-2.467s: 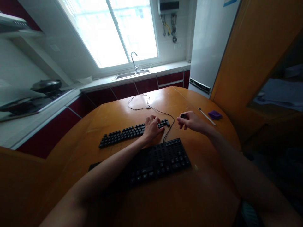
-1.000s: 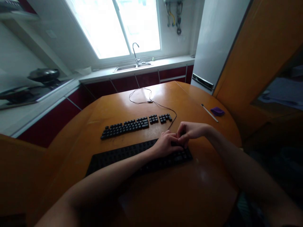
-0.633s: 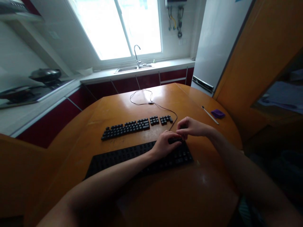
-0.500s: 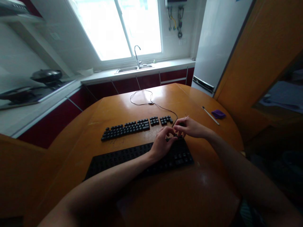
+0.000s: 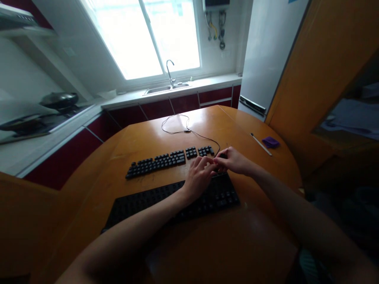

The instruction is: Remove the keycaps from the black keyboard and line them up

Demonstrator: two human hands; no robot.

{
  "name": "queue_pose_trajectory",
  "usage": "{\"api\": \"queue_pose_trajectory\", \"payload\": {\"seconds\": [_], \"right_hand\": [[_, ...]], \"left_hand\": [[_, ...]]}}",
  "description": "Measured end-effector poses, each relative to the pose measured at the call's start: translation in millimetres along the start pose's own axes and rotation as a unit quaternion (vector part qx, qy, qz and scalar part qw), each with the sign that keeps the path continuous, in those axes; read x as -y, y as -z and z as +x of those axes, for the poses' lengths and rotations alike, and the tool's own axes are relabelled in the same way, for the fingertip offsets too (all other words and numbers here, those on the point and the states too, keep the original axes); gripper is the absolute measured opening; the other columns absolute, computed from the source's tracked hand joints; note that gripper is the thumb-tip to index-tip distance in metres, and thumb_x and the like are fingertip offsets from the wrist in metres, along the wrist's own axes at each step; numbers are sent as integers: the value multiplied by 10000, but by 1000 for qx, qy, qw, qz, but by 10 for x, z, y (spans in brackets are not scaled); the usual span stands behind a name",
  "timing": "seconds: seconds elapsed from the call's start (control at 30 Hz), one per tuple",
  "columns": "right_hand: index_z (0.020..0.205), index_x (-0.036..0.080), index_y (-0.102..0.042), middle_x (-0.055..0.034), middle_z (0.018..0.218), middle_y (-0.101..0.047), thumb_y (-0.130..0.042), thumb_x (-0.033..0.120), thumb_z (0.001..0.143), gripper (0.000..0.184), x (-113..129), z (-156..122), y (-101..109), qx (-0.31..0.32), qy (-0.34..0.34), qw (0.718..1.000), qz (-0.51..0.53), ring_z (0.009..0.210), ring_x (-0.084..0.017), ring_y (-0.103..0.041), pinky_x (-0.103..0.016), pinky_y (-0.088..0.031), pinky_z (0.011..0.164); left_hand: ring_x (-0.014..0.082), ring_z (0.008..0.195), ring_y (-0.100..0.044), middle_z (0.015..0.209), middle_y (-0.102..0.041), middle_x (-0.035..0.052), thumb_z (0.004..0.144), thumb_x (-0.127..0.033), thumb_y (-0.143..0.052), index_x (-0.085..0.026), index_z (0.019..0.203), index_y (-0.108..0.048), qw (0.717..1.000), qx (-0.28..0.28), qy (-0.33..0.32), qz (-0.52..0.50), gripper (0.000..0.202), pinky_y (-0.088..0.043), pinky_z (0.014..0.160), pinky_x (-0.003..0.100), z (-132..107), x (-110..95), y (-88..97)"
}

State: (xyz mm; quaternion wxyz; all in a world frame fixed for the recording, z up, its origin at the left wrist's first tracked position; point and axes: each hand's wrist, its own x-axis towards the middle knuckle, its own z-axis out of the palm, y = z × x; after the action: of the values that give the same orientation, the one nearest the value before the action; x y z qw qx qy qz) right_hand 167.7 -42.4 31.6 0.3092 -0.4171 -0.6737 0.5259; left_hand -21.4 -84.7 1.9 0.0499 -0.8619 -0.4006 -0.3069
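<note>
A black keyboard [image 5: 148, 205] lies slightly slanted on the wooden table, with most of its keycaps off and dark keys left at its right end. My left hand [image 5: 199, 177] rests over its right part, fingers bent and pinched together at the top edge; what they hold is hidden. Against those fingertips, my right hand [image 5: 232, 161] is closed around a small dark keycap puller [image 5: 223, 156], whose thin wire ends stick up above the knuckles. Behind the keyboard, loose black keycaps [image 5: 156, 163] stand in rows set out like a keyboard.
A thin black cable [image 5: 204, 137] loops over the far part of the table [image 5: 142, 136]. To the right lie a slim white brush [image 5: 261, 144] and a folded purple cloth [image 5: 271, 142]. Beyond are a sink [image 5: 160, 90], a stove with pans, and a fridge [image 5: 260, 55].
My left fingers have closed in against my right fingertips, covering the gap that showed between the hands. The view has shifted slightly.
</note>
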Motion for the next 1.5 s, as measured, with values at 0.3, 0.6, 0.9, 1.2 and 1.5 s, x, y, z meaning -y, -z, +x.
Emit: {"api": "queue_pose_trajectory", "payload": {"seconds": [0.3,0.6,0.9,1.2,1.5], "right_hand": [[702,113,-632,-71,573,-686,-590,217,929,253,43,58,140,-139,-40,987,67,427,-120,-625,-201,-525,409],[679,121,-620,-94,584,-694,-655,322,911,309,35,81,185,-162,-23,982,89,428,-129,-636,-190,-513,380],[730,107,-643,-101,624,-704,-613,313,921,281,95,54,220,-169,-21,983,70,451,-140,-649,-209,-516,405],[734,113,-647,-109,641,-711,-611,342,909,290,77,54,219,-168,-7,983,74,461,-144,-650,-216,-514,412],[737,117,-651,-107,642,-715,-631,374,896,303,75,52,227,-161,-4,984,74,471,-145,-653,-218,-523,419]], "left_hand": [[203,890,-608,896,-711,14,815,-265,-773,-235,880,-729,983,2,98,-154,84,-473,867,380,266,300,74],[262,912,-585,907,-748,33,751,-239,-801,-246,898,-749,992,84,96,-4,156,-422,855,411,497,647,-250],[266,1026,-505,1017,-657,51,771,-307,-803,-270,860,-781,993,70,92,29,99,-411,899,416,465,680,-384],[290,1070,-473,1092,-587,59,715,-327,-848,-248,889,-732,989,45,139,21,223,-432,926,432,507,684,-423],[312,1114,-462,1133,-571,70,698,-304,-845,-248,1017,-656,985,31,169,27,375,-435,945,447,524,720,-473]]}}
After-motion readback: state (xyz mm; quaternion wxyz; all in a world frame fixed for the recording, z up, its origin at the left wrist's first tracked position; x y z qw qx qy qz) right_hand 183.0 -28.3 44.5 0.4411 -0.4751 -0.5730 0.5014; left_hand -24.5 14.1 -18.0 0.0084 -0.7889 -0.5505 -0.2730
